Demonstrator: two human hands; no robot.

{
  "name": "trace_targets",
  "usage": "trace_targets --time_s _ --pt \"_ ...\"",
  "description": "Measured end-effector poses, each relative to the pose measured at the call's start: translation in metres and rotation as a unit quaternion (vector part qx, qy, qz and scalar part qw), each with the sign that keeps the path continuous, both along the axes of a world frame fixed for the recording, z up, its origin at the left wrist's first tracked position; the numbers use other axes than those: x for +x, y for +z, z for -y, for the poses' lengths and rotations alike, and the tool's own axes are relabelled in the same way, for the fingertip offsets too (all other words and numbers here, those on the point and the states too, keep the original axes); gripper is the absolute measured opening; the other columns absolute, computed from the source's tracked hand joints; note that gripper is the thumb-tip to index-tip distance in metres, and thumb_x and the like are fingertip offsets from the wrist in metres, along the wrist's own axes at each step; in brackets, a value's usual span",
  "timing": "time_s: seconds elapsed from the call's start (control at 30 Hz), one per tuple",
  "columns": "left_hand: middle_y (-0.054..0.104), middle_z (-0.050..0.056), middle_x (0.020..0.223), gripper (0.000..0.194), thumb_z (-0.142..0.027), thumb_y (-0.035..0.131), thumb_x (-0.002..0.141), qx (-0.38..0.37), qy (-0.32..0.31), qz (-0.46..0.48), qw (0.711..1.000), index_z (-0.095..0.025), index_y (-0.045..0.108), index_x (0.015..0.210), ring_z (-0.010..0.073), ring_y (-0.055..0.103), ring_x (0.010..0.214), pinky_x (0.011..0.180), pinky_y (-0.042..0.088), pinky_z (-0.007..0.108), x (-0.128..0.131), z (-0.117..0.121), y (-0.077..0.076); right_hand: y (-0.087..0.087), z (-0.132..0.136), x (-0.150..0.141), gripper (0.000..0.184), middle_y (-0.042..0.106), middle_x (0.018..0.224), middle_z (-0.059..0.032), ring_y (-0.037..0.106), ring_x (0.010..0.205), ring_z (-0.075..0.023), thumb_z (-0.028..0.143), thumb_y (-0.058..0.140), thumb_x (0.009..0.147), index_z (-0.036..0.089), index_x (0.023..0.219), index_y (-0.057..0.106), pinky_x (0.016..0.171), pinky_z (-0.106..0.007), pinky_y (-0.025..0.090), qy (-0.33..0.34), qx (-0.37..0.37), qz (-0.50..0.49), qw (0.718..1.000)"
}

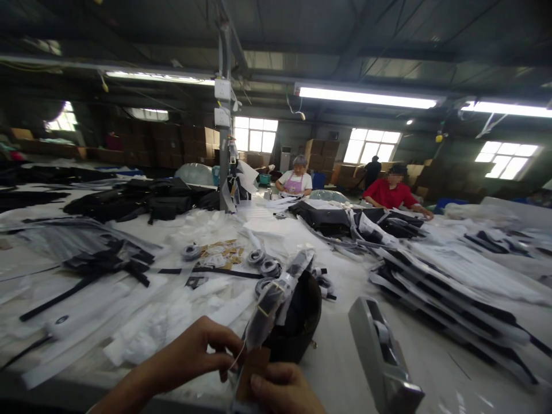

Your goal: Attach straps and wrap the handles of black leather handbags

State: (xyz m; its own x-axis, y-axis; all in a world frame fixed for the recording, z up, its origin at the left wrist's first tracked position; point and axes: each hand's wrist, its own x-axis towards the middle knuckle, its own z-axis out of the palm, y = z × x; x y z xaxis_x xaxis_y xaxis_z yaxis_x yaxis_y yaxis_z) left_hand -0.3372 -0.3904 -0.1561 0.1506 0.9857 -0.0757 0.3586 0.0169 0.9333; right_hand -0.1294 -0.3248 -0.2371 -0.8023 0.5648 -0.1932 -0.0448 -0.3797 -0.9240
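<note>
Right hand (285,386): running off the bottom edge
Brown card (255,361): being covered — partly — by the right hand
Black bag (299,328): hiding partly behind wrapped strap (264,315)

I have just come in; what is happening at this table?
The person's right hand holds a brown card, and the left hand seems to pinch a thin white string beside it. A black bag is just beyond, with a plastic-wrapped strap along its left. A tape dispenser stands to the right. Across the table are one person in a purple apron, another in red.
</note>
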Motion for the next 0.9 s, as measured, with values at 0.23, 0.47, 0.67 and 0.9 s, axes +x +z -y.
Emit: trace_targets --time_s 0.23,0.47,0.67,0.9 --pt "0.078 0.0 0.085 0.024 -0.017 0.071 0.073 0.026 0.004 -0.018 1.0 -0.024 0.079 0.095 0.0253 0.07 0.082 0.07 0.05 0.025 0.007 0.003 0.012 0.001 0.006 -0.017 0.059 0.05 0.045 0.0011 0.039 0.042 -0.0078 0.069 0.073 0.062 0.012 0.077 0.078 0.045 -0.021 0.03 -0.097 0.054 0.029 0.993" --pt "0.076 0.006 0.103 0.041 -0.028 0.073 0.075 -0.035 0.149 0.164 0.975 -0.02 0.071 0.116 0.0257 0.071 0.084 0.065 0.053 0.025 0.025 0.027 -0.035 -0.018 0.025 -0.042 0.057 0.048 0.045 0.0024 0.037 0.043 -0.0053 0.068 0.078 0.056 0.012 0.064 0.074 0.044 -0.018 0.032 -0.229 -0.008 -0.016 0.973" --pt "0.078 0.008 0.091 0.048 -0.042 0.082 0.064 -0.031 0.289 0.225 0.93 -0.016 0.073 0.104 0.0272 0.072 0.082 0.066 0.057 0.029 0.044 0.028 -0.062 -0.021 0.03 -0.052 0.057 0.051 0.043 0.0029 0.038 0.037 -0.0034 0.068 0.08 0.052 0.012 0.063 0.071 0.038 -0.015 0.031 -0.244 -0.071 -0.033 0.967" --pt "0.078 0.006 0.091 0.044 -0.049 0.08 0.062 0.032 0.417 0.097 0.903 -0.02 0.076 0.095 0.0259 0.071 0.073 0.052 0.055 0.025 0.049 0.027 -0.071 -0.015 0.033 -0.038 0.066 0.057 0.038 -0.0006 0.051 0.028 -0.0126 0.077 0.049 0.077 0.016 0.091 0.072 0.031 -0.018 0.035 -0.153 0.078 -0.008 0.985"
